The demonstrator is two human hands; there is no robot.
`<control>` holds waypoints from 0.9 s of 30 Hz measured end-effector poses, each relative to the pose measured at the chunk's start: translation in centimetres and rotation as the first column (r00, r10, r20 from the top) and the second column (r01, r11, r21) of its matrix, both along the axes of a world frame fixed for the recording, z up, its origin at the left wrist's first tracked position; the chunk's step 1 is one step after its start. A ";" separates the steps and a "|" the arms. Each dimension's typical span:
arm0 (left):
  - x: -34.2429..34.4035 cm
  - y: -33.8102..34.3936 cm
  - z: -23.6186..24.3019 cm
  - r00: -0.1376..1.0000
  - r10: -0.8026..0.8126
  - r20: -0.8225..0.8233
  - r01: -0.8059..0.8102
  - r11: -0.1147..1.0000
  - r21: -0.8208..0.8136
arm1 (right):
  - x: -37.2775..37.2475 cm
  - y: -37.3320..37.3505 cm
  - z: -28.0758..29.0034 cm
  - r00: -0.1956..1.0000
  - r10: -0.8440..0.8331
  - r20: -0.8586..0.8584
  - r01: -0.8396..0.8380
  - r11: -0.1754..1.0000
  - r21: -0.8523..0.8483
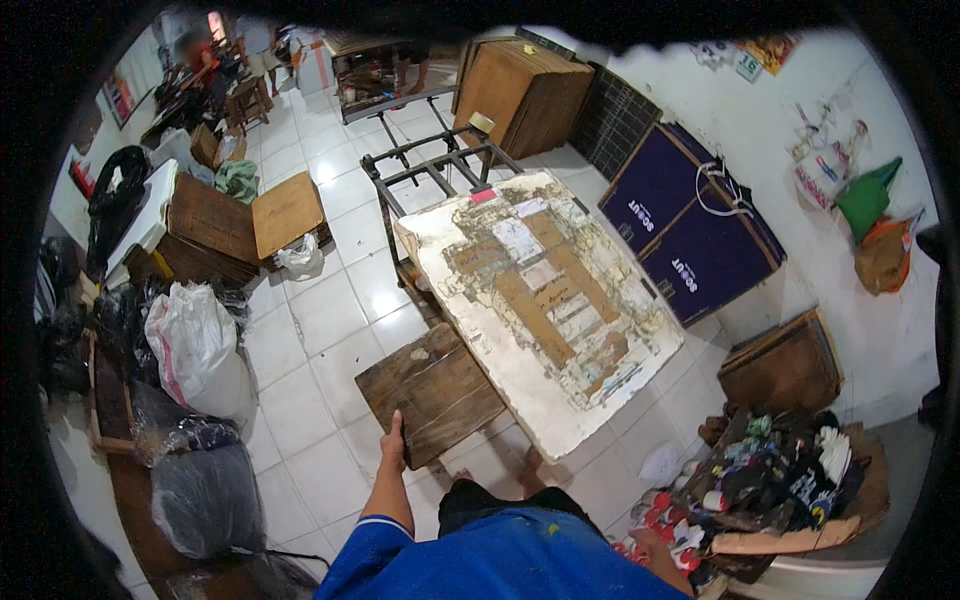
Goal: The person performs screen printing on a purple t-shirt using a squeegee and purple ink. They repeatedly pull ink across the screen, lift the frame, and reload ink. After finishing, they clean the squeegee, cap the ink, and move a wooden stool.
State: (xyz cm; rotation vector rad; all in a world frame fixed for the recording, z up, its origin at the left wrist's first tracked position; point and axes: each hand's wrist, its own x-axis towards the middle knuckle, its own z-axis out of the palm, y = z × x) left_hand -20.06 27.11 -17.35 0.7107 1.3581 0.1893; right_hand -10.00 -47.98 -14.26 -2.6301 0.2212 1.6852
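Note:
My left hand [394, 442] is closed on the near left edge of a brown wooden board [430, 390], with the thumb lying on top. The board's far right side meets or passes under the edge of a worn white tabletop [470, 345]; I cannot tell if it is attached. Scraps of brown card and paper are stuck over the tabletop. My right hand [655, 552] hangs low beside my body, above red and white containers [672, 530]. Its fingers are too unclear to show whether it holds anything.
A dark metal frame [430, 165] extends beyond the tabletop. Purple boxes [690, 225] lean by the right wall. A box of mixed cloths [780, 470] sits at the lower right. White sacks [195, 350] and stacked brown boards [215, 225] line the left. People are far back.

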 end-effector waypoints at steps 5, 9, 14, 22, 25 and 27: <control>-2.4 0.0 0.0 0.998 -0.034 0.058 0.031 0.998 0.055 | -0.1 4.3 1.7 0.895 -0.433 -0.102 0.441 0.895 0.069; -6.1 -0.4 -0.3 0.994 0.051 0.093 -0.048 0.998 -0.036 | 6.7 8.5 3.2 0.982 -0.032 0.186 -0.028 0.951 0.306; -13.8 -0.2 -0.7 0.981 0.010 0.194 0.003 0.998 -0.070 | 12.9 16.1 6.1 0.847 -0.116 0.518 -0.219 0.812 0.541; -23.5 -1.4 -0.6 0.982 0.186 0.027 -0.188 0.972 0.138 | 13.0 17.5 5.1 0.934 -0.067 0.352 -0.204 0.708 0.676; -23.4 -5.8 3.0 0.929 0.207 -0.307 -0.012 0.845 0.534 | 10.0 12.3 1.7 0.959 -0.084 0.272 -0.132 0.715 0.686; -18.6 -10.6 5.2 0.488 0.471 -0.735 0.408 0.621 0.669 | 8.6 7.2 0.0 0.971 -0.153 0.186 -0.012 0.742 0.670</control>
